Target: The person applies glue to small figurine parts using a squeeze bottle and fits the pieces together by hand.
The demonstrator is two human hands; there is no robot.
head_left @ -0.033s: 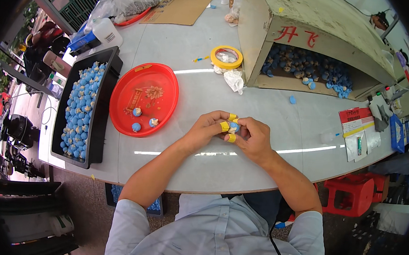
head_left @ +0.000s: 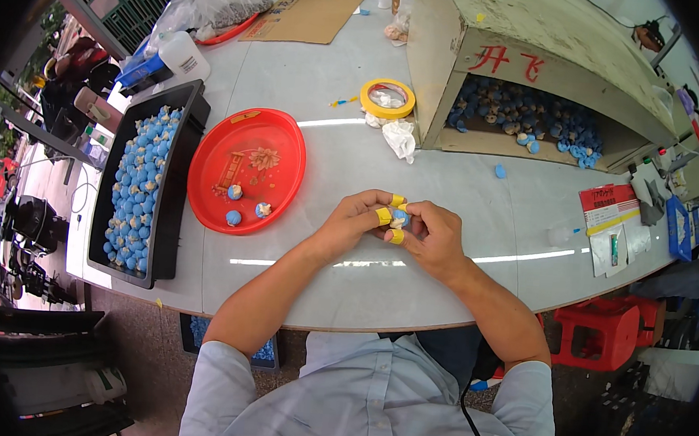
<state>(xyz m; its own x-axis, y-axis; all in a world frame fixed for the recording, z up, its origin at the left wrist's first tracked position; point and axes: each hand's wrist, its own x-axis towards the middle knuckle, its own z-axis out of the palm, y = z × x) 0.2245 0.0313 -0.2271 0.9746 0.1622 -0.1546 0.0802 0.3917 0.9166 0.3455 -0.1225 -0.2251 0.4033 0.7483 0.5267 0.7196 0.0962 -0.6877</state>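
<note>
1. Unmoved since the earlier frame: left hand [head_left: 351, 220] and right hand [head_left: 433, 236] meet above the table [head_left: 345, 282].
2. Head view: yellow-capped fingertips [head_left: 384, 215] of both hands pinch a small blue piece [head_left: 399, 217]; red tray [head_left: 247, 169] lies left.

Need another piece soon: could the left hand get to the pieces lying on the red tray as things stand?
Probably yes. The red tray lies just left of the left hand, with bare table between them. But both hands hold a small blue piece, so the left must let go first.
</note>
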